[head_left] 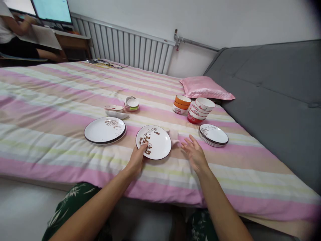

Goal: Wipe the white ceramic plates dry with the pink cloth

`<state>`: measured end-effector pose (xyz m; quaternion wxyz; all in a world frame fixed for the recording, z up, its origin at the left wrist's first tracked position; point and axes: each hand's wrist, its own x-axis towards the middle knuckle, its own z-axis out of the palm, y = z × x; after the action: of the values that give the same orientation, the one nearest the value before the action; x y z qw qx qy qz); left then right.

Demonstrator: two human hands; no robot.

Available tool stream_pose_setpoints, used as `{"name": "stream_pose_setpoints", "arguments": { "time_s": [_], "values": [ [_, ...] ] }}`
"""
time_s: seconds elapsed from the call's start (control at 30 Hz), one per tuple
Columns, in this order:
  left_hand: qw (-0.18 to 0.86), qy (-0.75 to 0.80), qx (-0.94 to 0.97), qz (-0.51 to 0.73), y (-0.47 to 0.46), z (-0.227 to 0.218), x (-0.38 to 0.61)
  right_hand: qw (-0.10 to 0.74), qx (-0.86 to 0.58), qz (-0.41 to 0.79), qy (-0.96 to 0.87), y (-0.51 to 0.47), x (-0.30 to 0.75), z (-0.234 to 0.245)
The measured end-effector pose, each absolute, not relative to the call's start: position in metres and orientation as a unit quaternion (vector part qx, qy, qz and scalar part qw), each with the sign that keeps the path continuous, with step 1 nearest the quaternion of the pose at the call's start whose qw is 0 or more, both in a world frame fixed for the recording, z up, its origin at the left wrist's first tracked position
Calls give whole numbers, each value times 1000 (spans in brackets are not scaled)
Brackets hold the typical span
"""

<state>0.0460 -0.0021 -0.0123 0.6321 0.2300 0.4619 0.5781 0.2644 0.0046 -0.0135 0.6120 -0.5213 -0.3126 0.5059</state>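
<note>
My left hand (138,154) grips the lower left rim of a round white plate (160,144) with brown flowers and a dark edge, its thumb on top. To the right of that plate my right hand (194,152) hovers open, fingers spread, holding nothing. A pinkish cloth (174,136) shows partly behind the plate. Close by on the right stands a stack of similar plates (216,134). On the left lies a stack of larger oval plates (101,130) with the same brown flower pattern.
Behind are orange-topped stacked bowls (182,103), white and red stacked bowls (197,117), small dishes (132,103) and a white spoon-like dish (116,114). A pink pillow (207,87) lies by the grey headboard (265,80). Cables (106,63) lie at the bed's far edge; a person (15,33) sits at a desk.
</note>
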Motion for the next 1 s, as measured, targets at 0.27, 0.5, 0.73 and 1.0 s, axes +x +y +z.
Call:
{"name": "stream_pose_setpoints", "arguments": {
  "time_s": [0.27,0.5,0.73,1.0],
  "values": [
    [624,461,209,595,3,-13,42,546,-580,413,-441,3,259,-15],
    [626,453,186,607,5,-17,39,495,-540,435,-524,4,243,-21],
    [625,457,200,600,4,-17,41,446,-552,337,-619,3,242,-21],
    [618,466,211,597,4,-20,43,405,-555,286,-668,10,241,-21]
  ]
}}
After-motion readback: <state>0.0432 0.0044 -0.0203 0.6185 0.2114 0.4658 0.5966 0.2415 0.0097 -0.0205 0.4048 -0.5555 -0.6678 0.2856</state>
